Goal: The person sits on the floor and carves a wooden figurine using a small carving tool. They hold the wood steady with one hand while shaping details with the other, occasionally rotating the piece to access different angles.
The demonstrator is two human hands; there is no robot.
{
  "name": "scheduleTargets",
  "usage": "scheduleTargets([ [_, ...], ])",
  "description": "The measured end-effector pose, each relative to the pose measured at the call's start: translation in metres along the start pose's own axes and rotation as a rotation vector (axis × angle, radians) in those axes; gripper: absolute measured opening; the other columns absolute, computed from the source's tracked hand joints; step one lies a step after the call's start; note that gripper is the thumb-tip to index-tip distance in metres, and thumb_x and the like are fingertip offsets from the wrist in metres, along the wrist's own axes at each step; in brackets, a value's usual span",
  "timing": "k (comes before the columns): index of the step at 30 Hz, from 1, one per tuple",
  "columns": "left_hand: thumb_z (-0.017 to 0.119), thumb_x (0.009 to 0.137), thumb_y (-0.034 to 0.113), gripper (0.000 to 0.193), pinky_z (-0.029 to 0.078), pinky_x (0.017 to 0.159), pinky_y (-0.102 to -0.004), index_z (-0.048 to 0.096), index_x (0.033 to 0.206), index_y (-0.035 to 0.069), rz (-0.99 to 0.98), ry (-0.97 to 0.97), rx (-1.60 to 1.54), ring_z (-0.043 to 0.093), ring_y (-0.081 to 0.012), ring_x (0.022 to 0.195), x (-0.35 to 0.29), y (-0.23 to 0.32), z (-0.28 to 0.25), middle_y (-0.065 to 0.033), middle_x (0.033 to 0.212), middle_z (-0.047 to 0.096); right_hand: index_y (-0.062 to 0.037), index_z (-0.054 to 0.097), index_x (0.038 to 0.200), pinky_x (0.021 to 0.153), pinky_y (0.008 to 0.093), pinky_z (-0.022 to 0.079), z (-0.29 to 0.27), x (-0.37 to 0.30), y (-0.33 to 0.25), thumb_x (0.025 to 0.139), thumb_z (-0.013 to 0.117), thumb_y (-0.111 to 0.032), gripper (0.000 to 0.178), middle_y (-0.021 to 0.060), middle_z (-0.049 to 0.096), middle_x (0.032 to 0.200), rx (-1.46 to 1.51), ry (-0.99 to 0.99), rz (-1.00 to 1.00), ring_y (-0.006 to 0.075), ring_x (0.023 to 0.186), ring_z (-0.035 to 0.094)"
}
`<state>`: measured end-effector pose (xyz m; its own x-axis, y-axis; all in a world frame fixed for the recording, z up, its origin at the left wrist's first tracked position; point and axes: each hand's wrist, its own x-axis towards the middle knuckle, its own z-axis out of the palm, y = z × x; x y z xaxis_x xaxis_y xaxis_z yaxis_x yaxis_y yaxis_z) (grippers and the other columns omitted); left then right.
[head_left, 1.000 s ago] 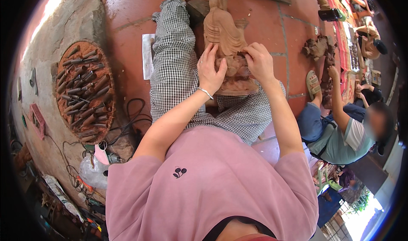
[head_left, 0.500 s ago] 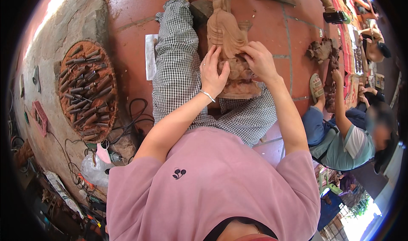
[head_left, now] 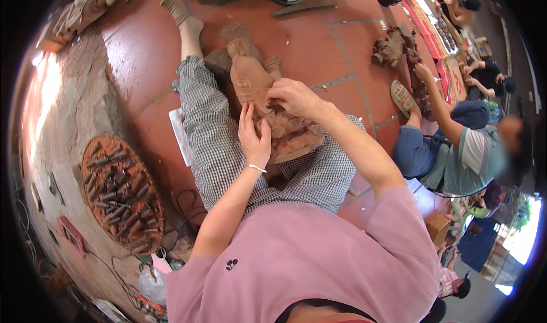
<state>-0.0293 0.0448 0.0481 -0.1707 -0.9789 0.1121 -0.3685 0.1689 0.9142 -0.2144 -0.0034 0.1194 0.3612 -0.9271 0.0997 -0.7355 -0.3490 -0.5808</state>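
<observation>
A carved wooden figure (head_left: pixel 246 72) with draped folds lies tilted back between my legs, its knobbly base (head_left: pixel 293 143) toward me. My left hand (head_left: pixel 254 140) rests along the figure's left side just above the base, fingers stretched out and thumb apart. My right hand (head_left: pixel 297 102) is on the opposite side, at the lower edge of the drapery. Its fingers are bent and pressed together against the wood. Whatever lies between those fingertips is hidden or too small to make out.
On my left, an oval tray (head_left: pixel 91 169) of reddish sawdust holds many carving chisels (head_left: pixel 122 200). Cables (head_left: pixel 191 203) lie beside it. A person (head_left: pixel 473 152) sits to my right, reaching to a dark carved piece (head_left: pixel 420 86). A wooden strip (head_left: pixel 305 8) lies on the tiles ahead.
My view has swung, so the figure and my legs now appear tilted and farther left. Both hands stay on the figure; the right fingers look more curled at the drapery's edge.
</observation>
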Motion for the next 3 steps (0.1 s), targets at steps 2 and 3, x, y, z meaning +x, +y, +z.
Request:
scheduleTargets([
  [2,0.059,0.092,0.021,0.054,0.031,0.114,-0.0434,0.047,0.140,0.000,-0.013,0.006,-0.058,0.042,-0.0376,0.136,-0.0004,-0.0046,0.0029,-0.0198,0.149,0.042,-0.0059,0.067,0.088,0.080,0.0416,0.051,-0.0066,-0.0045,0.0089,0.078,0.071,-0.012,0.011,0.0087,0.064,0.087,-0.033,-0.037,0.024,0.0297,0.094,0.062],
  [3,0.061,0.091,0.023,0.056,0.029,0.115,-0.0444,0.047,0.140,0.001,-0.022,0.010,-0.089,0.041,-0.0381,0.136,-0.0004,-0.0089,0.0059,-0.0195,0.149,0.043,-0.0059,0.067,0.088,0.080,0.0416,0.051,-0.0118,-0.0064,0.0131,0.078,0.071,-0.012,0.011,0.0087,0.064,0.087,-0.046,-0.021,0.032,0.0297,0.094,0.062],
])
